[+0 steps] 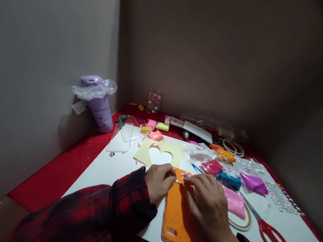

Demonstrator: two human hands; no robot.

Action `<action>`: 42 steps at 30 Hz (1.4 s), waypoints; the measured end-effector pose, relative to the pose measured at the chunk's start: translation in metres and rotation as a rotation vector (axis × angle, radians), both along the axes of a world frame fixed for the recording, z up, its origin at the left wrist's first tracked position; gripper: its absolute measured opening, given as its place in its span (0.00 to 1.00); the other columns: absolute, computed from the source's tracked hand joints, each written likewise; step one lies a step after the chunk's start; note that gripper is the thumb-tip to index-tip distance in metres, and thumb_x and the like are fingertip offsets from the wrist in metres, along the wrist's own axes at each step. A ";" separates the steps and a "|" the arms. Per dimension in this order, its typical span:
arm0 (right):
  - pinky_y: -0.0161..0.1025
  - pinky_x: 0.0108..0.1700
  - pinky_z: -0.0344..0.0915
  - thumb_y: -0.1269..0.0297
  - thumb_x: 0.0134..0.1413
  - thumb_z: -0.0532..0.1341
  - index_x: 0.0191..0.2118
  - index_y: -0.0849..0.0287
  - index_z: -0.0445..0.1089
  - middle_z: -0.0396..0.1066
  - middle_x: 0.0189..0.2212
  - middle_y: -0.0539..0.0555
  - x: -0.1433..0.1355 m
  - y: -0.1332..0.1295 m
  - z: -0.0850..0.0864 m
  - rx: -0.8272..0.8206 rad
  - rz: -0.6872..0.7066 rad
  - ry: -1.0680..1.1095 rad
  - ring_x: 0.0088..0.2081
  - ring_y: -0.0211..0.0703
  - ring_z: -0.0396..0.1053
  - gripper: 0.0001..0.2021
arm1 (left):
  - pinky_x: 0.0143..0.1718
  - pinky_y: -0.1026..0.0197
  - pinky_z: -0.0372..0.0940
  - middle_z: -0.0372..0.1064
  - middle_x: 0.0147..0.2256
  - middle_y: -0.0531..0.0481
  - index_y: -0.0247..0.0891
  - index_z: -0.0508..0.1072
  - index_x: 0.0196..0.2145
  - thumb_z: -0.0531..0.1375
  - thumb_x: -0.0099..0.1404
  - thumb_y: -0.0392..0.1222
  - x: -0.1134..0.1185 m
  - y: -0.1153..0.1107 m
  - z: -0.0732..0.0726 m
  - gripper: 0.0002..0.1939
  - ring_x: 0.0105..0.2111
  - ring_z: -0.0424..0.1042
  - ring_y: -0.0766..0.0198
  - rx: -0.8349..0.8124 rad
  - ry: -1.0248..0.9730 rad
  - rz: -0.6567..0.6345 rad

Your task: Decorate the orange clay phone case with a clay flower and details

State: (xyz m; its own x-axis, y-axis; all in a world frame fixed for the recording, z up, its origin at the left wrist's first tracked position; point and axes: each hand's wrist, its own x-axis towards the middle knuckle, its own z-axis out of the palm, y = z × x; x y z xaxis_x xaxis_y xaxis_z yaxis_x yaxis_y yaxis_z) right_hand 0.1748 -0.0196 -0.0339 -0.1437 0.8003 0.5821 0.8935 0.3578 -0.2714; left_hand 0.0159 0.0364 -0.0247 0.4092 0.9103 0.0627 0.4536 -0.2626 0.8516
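Note:
An orange clay-covered phone case [180, 212] lies in front of me, its rectangular cutout toward me. Near its far end sits a small pink flower [183, 174] with a dark centre. My left hand [159, 182] rests at the case's upper left, thumb and forefinger pinched together beside a tiny white piece [177, 181]. From the right, my right hand [208, 199] reaches over the case with its fingertips drawn together next to the flower. Whatever those fingertips hold is too small to make out. A blue pointed tool [197, 168] lies just beyond my right hand.
Red-handled scissors [272, 234], a tape roll [247, 223], a pink clay packet [235, 202] and a rhinestone sheet [282, 197] lie right. Beyond are a heart-cut yellow paper [143, 156] and clear phone cases [119, 140]. A purple tumbler [102, 112] stands back left.

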 end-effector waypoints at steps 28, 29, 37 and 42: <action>0.42 0.39 0.52 0.66 0.53 0.55 0.29 0.58 0.66 0.66 0.26 0.52 -0.002 0.002 -0.001 -0.070 -0.004 -0.056 0.33 0.43 0.59 0.05 | 0.28 0.65 0.58 0.69 0.25 0.52 0.37 0.71 0.28 0.53 0.55 0.39 -0.001 0.000 -0.001 0.08 0.26 0.65 0.66 0.020 0.060 0.002; 0.42 0.39 0.52 0.67 0.53 0.55 0.29 0.58 0.66 0.66 0.26 0.52 -0.002 0.002 -0.001 -0.074 0.003 -0.057 0.33 0.44 0.59 0.05 | 0.28 0.65 0.58 0.69 0.25 0.52 0.37 0.71 0.27 0.53 0.55 0.39 -0.001 0.000 -0.001 0.08 0.26 0.65 0.66 0.023 0.062 0.003; 0.42 0.37 0.50 0.70 0.52 0.55 0.28 0.58 0.67 0.66 0.27 0.53 -0.003 0.005 -0.004 -0.068 0.036 -0.059 0.33 0.43 0.59 0.05 | 0.27 0.65 0.56 0.68 0.24 0.53 0.38 0.70 0.27 0.52 0.55 0.38 -0.001 -0.001 -0.001 0.07 0.25 0.65 0.67 0.025 0.058 0.004; 0.41 0.37 0.50 0.70 0.52 0.55 0.28 0.58 0.67 0.66 0.27 0.52 -0.003 0.006 -0.006 -0.079 0.045 -0.064 0.33 0.43 0.58 0.05 | 0.27 0.66 0.55 0.67 0.23 0.53 0.38 0.70 0.27 0.52 0.55 0.38 -0.001 -0.001 -0.001 0.07 0.24 0.64 0.68 0.024 0.077 -0.004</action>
